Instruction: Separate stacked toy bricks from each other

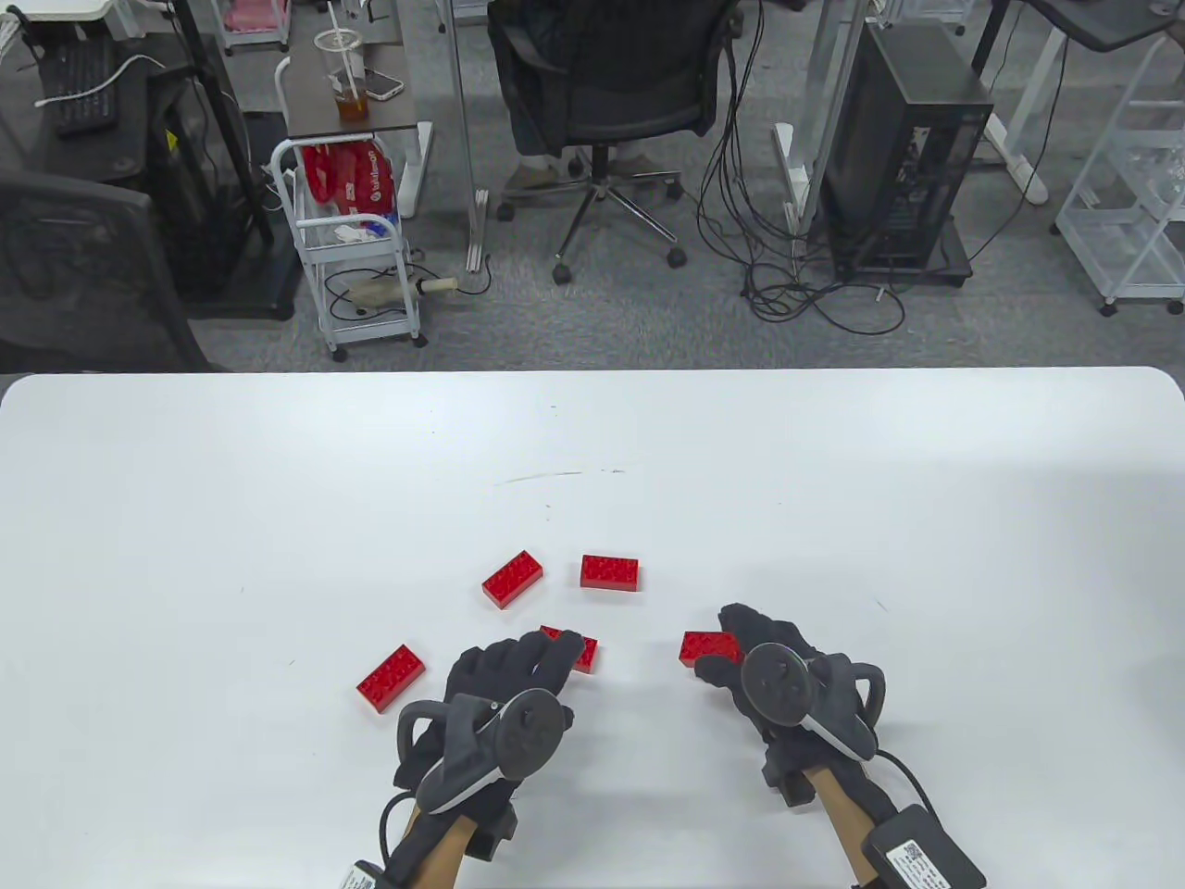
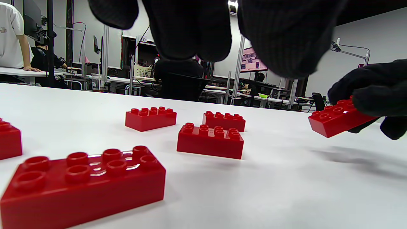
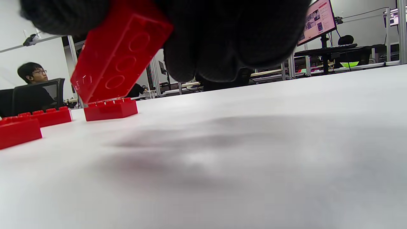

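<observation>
The right hand (image 1: 778, 681) grips one red brick (image 1: 708, 647) and holds it tilted clear of the white table (image 1: 833, 482) — studs up, hollow underside toward the wrist. The left hand (image 1: 505, 694) hovers, fingers slack, over a second brick (image 1: 576, 648). Three more bricks lie apart — one at left (image 1: 391, 677), two farther back (image 1: 512, 579) (image 1: 610, 571).

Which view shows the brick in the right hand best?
Left wrist view: the held brick shows studs and side, tilted, clear of the table, gripped by the right hand. The table view shows only one end past the fingers. The right wrist view shows just its hollow underside, very close.
</observation>
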Demonstrator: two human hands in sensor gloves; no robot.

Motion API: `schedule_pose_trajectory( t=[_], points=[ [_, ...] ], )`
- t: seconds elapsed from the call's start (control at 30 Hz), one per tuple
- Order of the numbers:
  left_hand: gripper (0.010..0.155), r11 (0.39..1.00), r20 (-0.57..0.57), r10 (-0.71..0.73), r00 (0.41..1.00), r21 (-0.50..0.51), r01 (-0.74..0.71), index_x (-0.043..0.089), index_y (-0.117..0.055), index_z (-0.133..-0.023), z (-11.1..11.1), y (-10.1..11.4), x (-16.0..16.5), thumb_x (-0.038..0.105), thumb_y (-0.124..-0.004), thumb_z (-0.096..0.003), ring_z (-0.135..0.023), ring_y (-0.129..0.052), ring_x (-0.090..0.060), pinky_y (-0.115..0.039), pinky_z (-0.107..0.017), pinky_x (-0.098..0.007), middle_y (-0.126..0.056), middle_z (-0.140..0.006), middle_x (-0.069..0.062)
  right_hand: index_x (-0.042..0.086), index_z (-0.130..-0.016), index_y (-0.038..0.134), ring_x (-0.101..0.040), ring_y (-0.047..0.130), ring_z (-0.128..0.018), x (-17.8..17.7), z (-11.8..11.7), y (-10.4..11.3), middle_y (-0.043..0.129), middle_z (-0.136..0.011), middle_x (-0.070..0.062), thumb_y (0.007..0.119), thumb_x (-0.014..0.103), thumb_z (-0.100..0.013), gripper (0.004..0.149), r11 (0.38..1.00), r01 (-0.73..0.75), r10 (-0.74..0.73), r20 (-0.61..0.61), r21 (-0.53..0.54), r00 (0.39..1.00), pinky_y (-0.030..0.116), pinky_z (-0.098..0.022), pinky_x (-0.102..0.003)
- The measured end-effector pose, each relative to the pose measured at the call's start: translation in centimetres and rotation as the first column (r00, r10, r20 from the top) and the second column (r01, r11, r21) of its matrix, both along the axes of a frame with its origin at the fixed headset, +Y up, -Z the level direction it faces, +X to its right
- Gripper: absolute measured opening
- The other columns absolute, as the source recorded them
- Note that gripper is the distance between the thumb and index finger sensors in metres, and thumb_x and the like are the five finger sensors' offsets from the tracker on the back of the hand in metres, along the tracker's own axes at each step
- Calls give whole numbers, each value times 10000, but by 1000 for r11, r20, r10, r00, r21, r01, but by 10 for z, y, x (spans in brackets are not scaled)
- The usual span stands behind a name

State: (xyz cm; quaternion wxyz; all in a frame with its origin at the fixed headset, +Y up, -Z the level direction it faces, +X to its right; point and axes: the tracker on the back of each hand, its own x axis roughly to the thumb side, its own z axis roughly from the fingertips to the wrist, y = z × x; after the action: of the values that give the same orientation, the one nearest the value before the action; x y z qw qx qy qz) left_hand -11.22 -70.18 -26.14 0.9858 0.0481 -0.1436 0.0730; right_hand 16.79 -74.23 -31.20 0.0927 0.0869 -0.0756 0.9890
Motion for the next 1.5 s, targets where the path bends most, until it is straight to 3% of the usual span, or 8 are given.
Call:
schedule_pose_trajectory(
  t=[0.27, 0.57, 0.8, 0.93, 1.03, 1.2, 1.5],
  points=[
    [766, 1000, -1, -7, 1000, -13, 7, 414, -550, -1116, 0, -2, 0, 511, -830, -410, -1003, -802, -256, -623, -779, -534, -725, -1137, 24, 208, -988, 705, -367, 852, -922, -5, -3, -13, 862, -990, -49, 678, 582, -396, 701, 984, -165, 163, -37, -73, 986, 821, -554, -487],
    [767, 999, -9, -19, 1000, -45, 18, 408, -551, -1118, -2, -4, 0, 513, -828, -410, -1003, -801, -256, -622, -780, -533, -725, -1136, 22, 197, -1015, 677, -413, 724, -998, -11, -3, -20, 714, -1102, -102, 681, 533, -423, 681, 933, -320, 311, -78, -164, 947, 751, -626, -520],
    [769, 997, -14, -31, 999, -74, 30, 409, -550, -1117, -5, -10, 0, 516, -828, -408, -1003, -801, -255, -622, -779, -533, -725, -1137, 24, 194, -1026, 649, -438, 688, -1011, -10, -4, -21, 653, -1132, -135, 706, 540, -435, 688, 929, -321, 310, -87, -186, 947, 732, -638, -542],
    [772, 996, -17, -35, 999, -85, 34, 405, -548, -1119, -6, -12, -1, 520, -825, -408, -1002, -801, -255, -623, -778, -534, -726, -1136, 22, 191, -1090, 522, -462, 631, -1037, -7, -2, -24, 567, -1169, -166, 675, 584, -439, 776, 918, -326, 310, -103, -226, 945, 699, -660, -565],
    [773, 996, -21, -34, 999, -82, 32, 406, -546, -1119, -6, -11, -1, 524, -823, -407, -1002, -801, -256, -623, -778, -533, -727, -1135, 23, 181, -1113, 464, -479, 621, -1036, -2, 1, -22, 549, -1174, -182, 666, 617, -426, 838, 935, -293, 280, -93, -198, 956, 697, -658, -575],
    [810, 997, -30, -23, 999, -69, 21, 383, -501, -1139, -6, -12, -3, 544, -809, -408, -1012, -786, -263, -619, -780, -535, -708, -1146, 11, 179, -1138, 400, -479, 640, -1033, 9, 9, -10, 546, -1176, -178, 649, 646, -417, 894, 961, -269, 265, -62, -66, 962, 700, -661, -584],
    [892, 998, -54, -5, 999, -69, 1, 305, -405, -1167, -7, -12, -8, 563, -794, -406, -1042, -742, -281, -596, -789, -547, -647, -1175, -5, 165, -1152, 343, -544, 628, -1038, 12, 33, 10, 492, -1190, -206, 636, 660, -423, 928, 984, -175, 178, -87, 43, 980, 659, -685, -622]
  ],
)
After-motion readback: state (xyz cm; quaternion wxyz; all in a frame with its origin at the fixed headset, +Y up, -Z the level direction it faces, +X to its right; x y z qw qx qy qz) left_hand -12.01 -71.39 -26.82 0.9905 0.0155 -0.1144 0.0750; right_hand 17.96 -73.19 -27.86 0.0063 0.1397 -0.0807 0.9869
